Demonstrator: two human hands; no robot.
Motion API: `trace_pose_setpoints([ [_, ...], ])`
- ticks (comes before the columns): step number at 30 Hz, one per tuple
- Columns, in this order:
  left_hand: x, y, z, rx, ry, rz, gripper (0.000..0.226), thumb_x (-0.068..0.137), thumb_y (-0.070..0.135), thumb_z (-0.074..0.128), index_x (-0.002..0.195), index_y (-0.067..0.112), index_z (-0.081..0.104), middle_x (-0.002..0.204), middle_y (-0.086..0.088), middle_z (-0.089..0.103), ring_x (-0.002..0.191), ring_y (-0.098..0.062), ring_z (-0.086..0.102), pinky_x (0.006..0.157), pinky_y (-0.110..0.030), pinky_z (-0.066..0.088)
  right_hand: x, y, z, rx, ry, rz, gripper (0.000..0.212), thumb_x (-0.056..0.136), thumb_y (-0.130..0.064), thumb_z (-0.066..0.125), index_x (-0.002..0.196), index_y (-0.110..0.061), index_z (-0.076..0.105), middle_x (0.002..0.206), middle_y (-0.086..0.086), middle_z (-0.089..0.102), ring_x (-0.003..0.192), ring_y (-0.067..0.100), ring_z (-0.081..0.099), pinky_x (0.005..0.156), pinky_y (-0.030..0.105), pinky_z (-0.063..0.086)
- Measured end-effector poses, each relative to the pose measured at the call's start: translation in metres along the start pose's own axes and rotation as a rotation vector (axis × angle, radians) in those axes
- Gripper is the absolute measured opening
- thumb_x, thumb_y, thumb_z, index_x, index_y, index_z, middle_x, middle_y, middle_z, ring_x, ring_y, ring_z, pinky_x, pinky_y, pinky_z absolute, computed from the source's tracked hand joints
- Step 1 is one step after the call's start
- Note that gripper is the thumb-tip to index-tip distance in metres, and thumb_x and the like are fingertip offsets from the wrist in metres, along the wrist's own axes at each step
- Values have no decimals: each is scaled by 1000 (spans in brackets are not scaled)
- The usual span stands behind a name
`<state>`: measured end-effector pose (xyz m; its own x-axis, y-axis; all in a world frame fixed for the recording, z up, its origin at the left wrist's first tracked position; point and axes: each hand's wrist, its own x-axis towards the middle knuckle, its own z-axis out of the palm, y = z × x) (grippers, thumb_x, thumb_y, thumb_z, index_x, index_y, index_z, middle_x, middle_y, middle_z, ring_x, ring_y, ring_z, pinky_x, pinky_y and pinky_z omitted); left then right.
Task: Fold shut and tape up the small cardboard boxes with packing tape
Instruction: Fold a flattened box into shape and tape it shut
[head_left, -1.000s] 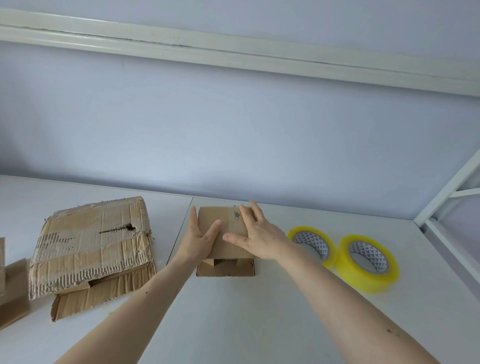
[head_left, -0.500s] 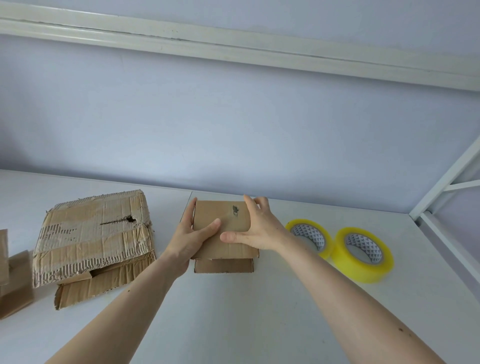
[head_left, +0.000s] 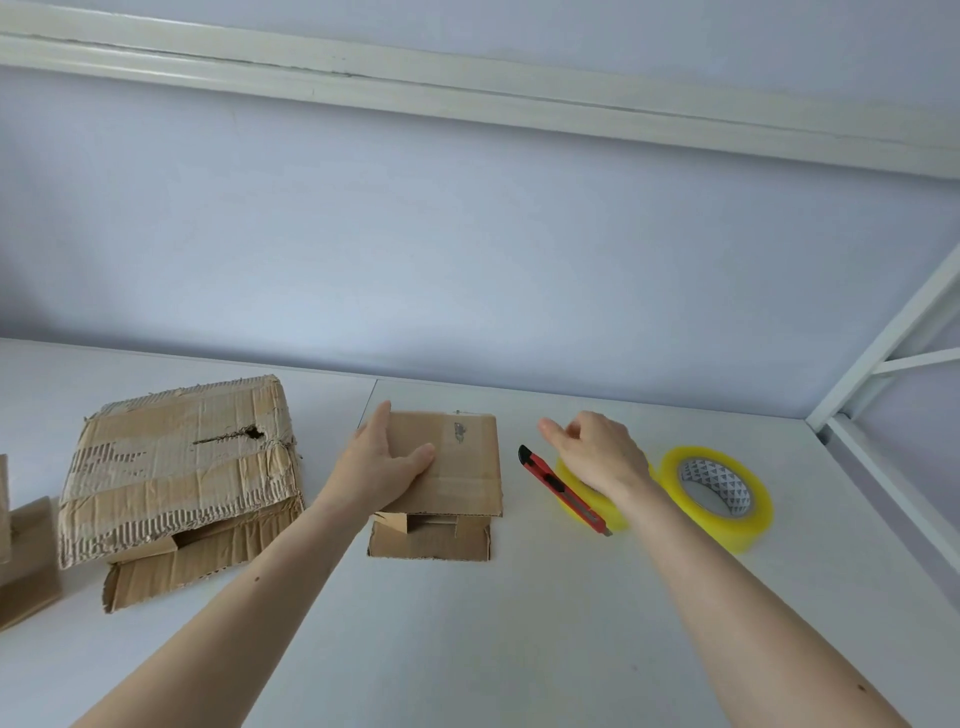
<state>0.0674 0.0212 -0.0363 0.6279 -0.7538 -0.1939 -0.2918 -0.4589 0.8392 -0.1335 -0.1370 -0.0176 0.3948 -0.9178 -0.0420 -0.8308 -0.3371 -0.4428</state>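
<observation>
Since half a second earlier, the right hand (head_left: 597, 457) had left the small cardboard box (head_left: 447, 470) and swung right, and a red utility knife (head_left: 563, 491), hidden before, now showed. That hand hovered over the nearer tape roll (head_left: 576, 499), fingers loosely curled, holding nothing; whether it touched the roll could not be told. The wrist and forearm covered most of that roll.

Left hand (head_left: 382, 462) gripped the box's left side, thumb laid across the top face, fingers wrapped round the far edge. Box sat on the white worktop (head_left: 467, 649) about centre, just past the seam between two panels. Its top panel lay flat; on the near end the flaps stood unsealed, a lower flap splayed out on the worktop and a dark gap showing inside. Small dark mark on the top face near the far edge.

Knife lay slanted between box and nearer roll, black tip pointing away, near end against the roll's yellow edge. A second yellow tape roll (head_left: 722, 499) lay flat just right of the first, patterned core visible.

Left of the small box, apart from it, a larger crushed cardboard box (head_left: 176, 473) sat with torn facing, exposed corrugation, a ragged hole in the top and a loose flap at its near side. More cardboard pieces (head_left: 26, 556) at the left frame edge. White metal frame (head_left: 883, 353) rose at the right, against a pale blue wall (head_left: 467, 234).
</observation>
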Motion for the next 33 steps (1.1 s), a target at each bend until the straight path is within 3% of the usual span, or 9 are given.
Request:
trace_pose_setpoints([
  [4, -7, 9, -1, 107, 124, 91, 81, 95, 49, 61, 159, 22, 20, 165, 1, 22, 147, -25, 32, 117, -47, 32, -6, 5, -8, 46, -80, 12, 59, 78, -69, 65, 112, -23, 51, 111, -3, 51, 101, 21, 56, 75, 35, 44],
  [7, -13, 13, 1, 76, 173, 137, 77, 95, 50, 60, 157, 20, 26, 166, 3, 19, 150, -22, 26, 119, -46, 29, -11, 11, -6, -126, -244, -53, 75, 66, -52, 84, 125, -29, 42, 110, 0, 45, 96, 21, 56, 77, 36, 51],
  [10, -21, 21, 2, 16, 187, 193, 73, 95, 48, 61, 155, 19, 31, 165, 5, 20, 150, -19, 24, 120, -42, 28, -13, 15, 0, -212, -234, -138, 77, 73, -40, 85, 135, -25, 41, 93, -4, 49, 87, 21, 56, 67, 35, 46],
  [14, -35, 39, 2, -52, 208, 279, 63, 97, 41, 62, 152, 20, 38, 160, 8, 32, 148, -11, 27, 120, -36, 27, -4, 20, -13, 41, -139, -85, 75, 71, -38, 87, 134, -21, 50, 98, -2, 62, 96, 23, 60, 81, 35, 49],
  [16, -42, 49, 4, -145, 153, 306, 54, 98, 37, 61, 147, 22, 44, 143, 13, 50, 141, -10, 40, 114, -35, 37, 2, 19, -28, 242, -108, -13, 70, 71, -35, 89, 131, -21, 54, 110, 7, 67, 99, 24, 65, 86, 34, 51],
  [20, -50, 71, 14, -444, -92, 268, 30, 104, 32, 51, 124, 14, 64, 121, 4, 68, 122, -14, 61, 104, -31, 49, -1, -4, -65, 815, -161, 114, 47, 83, -21, 82, 123, -14, 57, 83, 9, 72, 63, 21, 69, 60, 32, 57],
  [25, -47, 97, 27, -523, -429, 98, 73, 100, 67, 19, 125, 17, 67, 127, -1, 69, 122, -14, 62, 112, -33, 40, -14, -47, -72, 1084, -197, 83, 64, 83, -26, 82, 134, -13, 46, 95, 14, 75, 78, 26, 75, 76, 41, 61],
  [30, -44, 99, 29, -783, -377, -2, 77, 99, 71, 20, 127, 16, 66, 119, -7, 74, 119, -21, 65, 104, -38, 46, -15, -64, -70, 868, -125, 22, 91, 80, -59, 75, 144, -12, 31, 106, 10, 74, 89, 21, 75, 88, 38, 59],
  [33, -46, 99, 24, -835, -347, -13, 75, 98, 71, 23, 127, 15, 63, 113, -8, 75, 107, -22, 69, 95, -40, 50, -12, -59, -77, 465, 57, -89, 83, 93, -68, 47, 154, -15, 24, 149, 9, 38, 136, 24, 43, 109, 38, 39],
])
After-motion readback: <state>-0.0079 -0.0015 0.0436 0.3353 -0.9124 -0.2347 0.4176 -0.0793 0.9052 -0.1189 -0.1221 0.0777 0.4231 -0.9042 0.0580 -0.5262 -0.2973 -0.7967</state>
